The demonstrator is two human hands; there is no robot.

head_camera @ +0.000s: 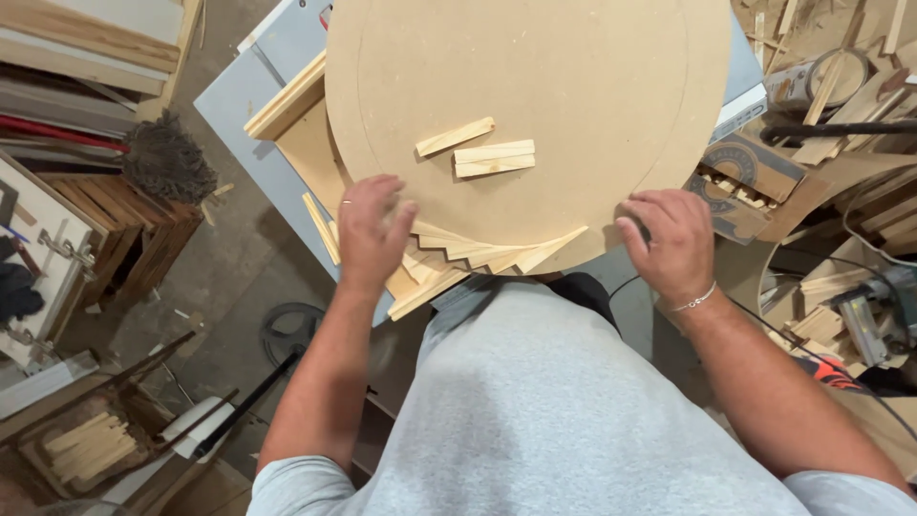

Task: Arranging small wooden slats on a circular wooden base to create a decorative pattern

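Observation:
A large round fibreboard disc lies on a grey-blue table, with a circle line scribed near its rim. Thin wooden strips are fanned in an overlapping row along the disc's near edge. My left hand presses flat on the left end of that row, fingers spread, a ring on one finger. My right hand, with a bracelet at the wrist, rests on the disc's right near edge, fingers curled down, holding nothing I can see. Three loose strips lie further up on the disc.
A cardboard box with small wooden pieces sits right of the disc, beside a tape roll and wood scraps. A power tool and cable lie at the right. Timber boards stick out under the disc. A brush and crates stand at the left.

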